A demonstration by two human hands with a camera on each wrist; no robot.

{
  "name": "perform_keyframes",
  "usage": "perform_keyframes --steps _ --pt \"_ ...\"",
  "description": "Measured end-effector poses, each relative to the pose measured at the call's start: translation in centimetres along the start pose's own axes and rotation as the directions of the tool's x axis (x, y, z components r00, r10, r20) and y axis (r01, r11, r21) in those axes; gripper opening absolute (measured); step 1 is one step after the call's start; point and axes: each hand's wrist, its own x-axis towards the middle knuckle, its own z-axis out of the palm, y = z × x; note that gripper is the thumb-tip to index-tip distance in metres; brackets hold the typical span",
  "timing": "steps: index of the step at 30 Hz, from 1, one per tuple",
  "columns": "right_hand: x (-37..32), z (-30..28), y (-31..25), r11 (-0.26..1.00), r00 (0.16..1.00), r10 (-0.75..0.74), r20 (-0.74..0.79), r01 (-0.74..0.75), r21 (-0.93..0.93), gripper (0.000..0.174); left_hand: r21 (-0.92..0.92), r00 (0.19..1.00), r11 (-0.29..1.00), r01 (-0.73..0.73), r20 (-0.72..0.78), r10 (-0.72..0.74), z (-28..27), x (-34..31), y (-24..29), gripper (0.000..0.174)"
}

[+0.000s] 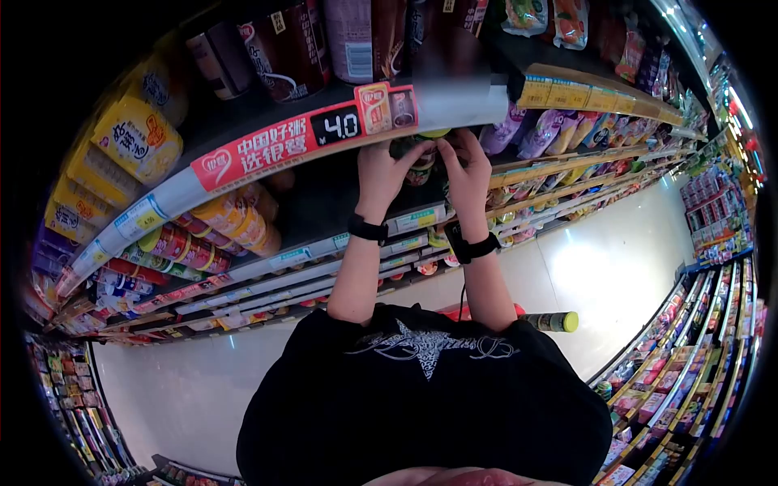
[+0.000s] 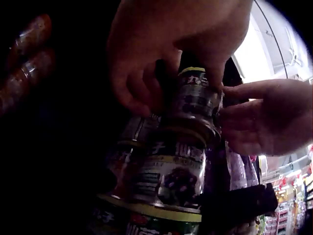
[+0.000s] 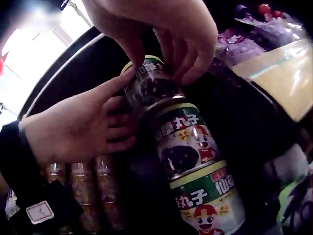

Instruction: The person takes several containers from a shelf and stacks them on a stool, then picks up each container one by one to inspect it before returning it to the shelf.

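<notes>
In the right wrist view a small green-and-silver can (image 3: 155, 90) with a yellow-green lid tops a leaning stack of like cans (image 3: 183, 139). My left hand (image 1: 382, 176) has its thumb against the front of this top can, the fingers around its left side. From above, my right hand (image 1: 468, 174) grips the can's upper part between thumb and fingers. The left wrist view shows both hands meeting around the can (image 2: 193, 100), with the stacked cans (image 2: 168, 181) beneath. In the head view the shelf edge partly covers the can's top.
A shelf rail (image 1: 284, 144) with a red price strip runs just above my hands. Orange cans (image 1: 231, 220) stand deeper left on the shelf. Purple packets (image 1: 504, 130) lie close on the right. Another yellow-lidded can stack (image 1: 559, 321) is low behind my right arm.
</notes>
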Motion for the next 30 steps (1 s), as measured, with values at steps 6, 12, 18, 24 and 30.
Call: perform_keyframes --steps 6,12,18,24,30 --pt "1.8 0.5 0.4 0.974 1.0 -0.023 -0.007 0.021 -0.225 0.02 -0.026 0.999 1.0 -0.009 -0.051 0.008 1.7 1.0 -2.8 0.039" --pt "2.0 0.3 1.4 0.97 1.0 -0.004 0.017 0.008 -0.242 0.021 -0.054 0.998 0.998 0.016 -0.066 -0.02 2.4 0.8 -3.2 0.037" --pt "-0.8 0.4 1.7 0.992 0.994 0.084 0.076 -0.076 -0.101 0.037 0.004 0.977 0.981 0.196 0.086 -0.196 1.5 -1.0 -2.4 0.04" --pt "-5.5 1.2 2.8 0.905 0.911 0.287 0.296 -0.359 0.227 0.061 -0.23 0.887 0.865 0.447 0.24 -0.394 2.9 -6.0 -7.3 0.039" --pt "-5.9 0.9 5.8 0.601 0.731 0.514 0.449 -0.68 0.419 0.059 -0.327 0.702 0.626 0.708 0.426 -0.571 3.2 -6.3 -6.6 0.044"
